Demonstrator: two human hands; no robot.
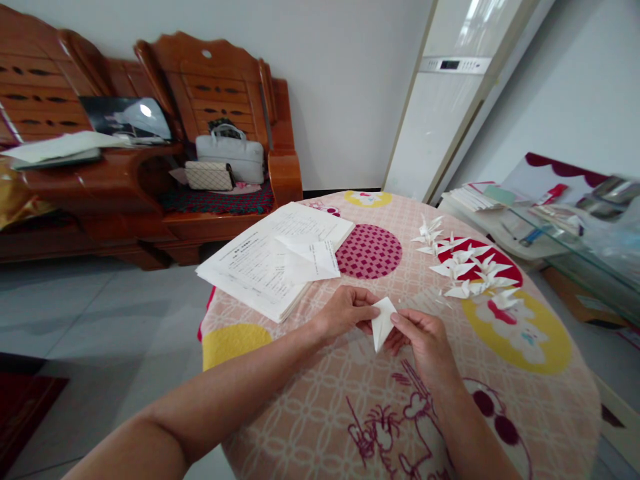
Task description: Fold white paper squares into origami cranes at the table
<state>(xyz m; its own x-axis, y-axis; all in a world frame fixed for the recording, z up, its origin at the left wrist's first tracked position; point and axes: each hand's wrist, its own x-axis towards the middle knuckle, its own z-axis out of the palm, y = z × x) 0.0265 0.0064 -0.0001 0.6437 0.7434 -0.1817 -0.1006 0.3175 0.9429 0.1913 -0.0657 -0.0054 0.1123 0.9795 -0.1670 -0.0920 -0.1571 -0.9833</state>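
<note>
A small piece of white folded paper, kite-shaped with a point toward me, is held up over the table between both hands. My left hand pinches its left edge, thumb on top. On the right edge, my right hand grips it with the thumb in front and fingers behind. Several white paper cranes stand in a cluster on the tablecloth beyond my right hand. Past my left hand lies a stack of printed sheets, with loose white paper pieces on top.
A patterned cloth covers the round table. Behind it stand wooden chairs, one bearing a grey handbag and a quilted purse. A tall white air conditioner is at the back. At right, a glass-topped stand holds assorted items.
</note>
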